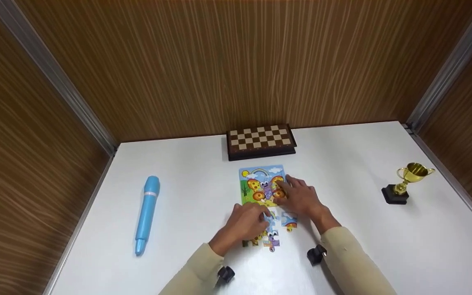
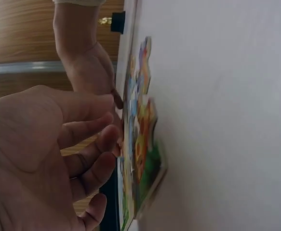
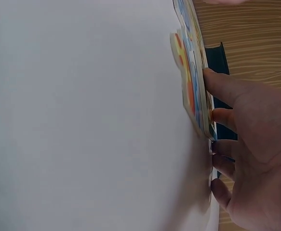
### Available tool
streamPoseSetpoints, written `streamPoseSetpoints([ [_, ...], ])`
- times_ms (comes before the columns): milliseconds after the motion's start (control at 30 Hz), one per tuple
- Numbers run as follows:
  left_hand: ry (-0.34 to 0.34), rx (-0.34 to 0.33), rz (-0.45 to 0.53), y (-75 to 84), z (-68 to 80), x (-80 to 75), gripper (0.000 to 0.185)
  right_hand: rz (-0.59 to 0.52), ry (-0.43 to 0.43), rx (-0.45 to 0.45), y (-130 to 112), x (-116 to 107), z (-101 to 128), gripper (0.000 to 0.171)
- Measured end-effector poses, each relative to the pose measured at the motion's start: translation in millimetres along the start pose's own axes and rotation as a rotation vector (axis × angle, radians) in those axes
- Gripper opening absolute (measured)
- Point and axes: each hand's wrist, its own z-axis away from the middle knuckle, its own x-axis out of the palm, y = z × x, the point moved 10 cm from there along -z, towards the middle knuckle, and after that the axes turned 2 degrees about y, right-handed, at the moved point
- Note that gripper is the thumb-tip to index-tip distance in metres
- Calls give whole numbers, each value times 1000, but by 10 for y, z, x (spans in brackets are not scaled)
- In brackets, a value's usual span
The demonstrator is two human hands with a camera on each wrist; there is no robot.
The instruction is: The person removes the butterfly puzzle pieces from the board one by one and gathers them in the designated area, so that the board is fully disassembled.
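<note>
A butterfly puzzle board (image 1: 255,184) lies flat on the table, with joined puzzle pieces (image 1: 274,237) in front of it. My left hand (image 1: 246,221) is bent over these pieces and covers part of them. In the left wrist view, its fingers are loosely curved beside the pieces (image 2: 144,130), with nothing pinched between them. My right hand (image 1: 301,198) rests on the board's right side, fingers spread, its fingertips on the board and the table just beyond. Another puzzle piece (image 1: 289,219), blue and orange, lies below the right hand, apart from the joined group.
Behind the board stands a chessboard box (image 1: 260,139) against the wood-grain wall (image 1: 236,61). A long light-blue tube with a rounded end (image 1: 148,213) lies at the left. At the right, a small gold trophy cup (image 1: 412,174) stands on a black base.
</note>
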Motion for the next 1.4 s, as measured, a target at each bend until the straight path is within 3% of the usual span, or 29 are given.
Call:
streamPoseSetpoints([
  [267,44,-77,86,-214,-249,-124,15,2,-5,17,16,15,19,70],
  [533,35,-155,174,-422,-431,-196,17,-6,16,21,-39,8,24,70],
  [700,76,-157,213,-456,-555,-222,12,-51,22,37,-16,16,17,76],
  [800,97,-147,180,-439,-619,-240,14,-80,16,60,18,7,18,79],
  [1133,66,-155,143,-422,-777,-157,27,-58,37,55,51,-56,70,74],
  [1400,44,-122,39,-360,-880,-71,37,-56,49,44,65,-58,64,73],
])
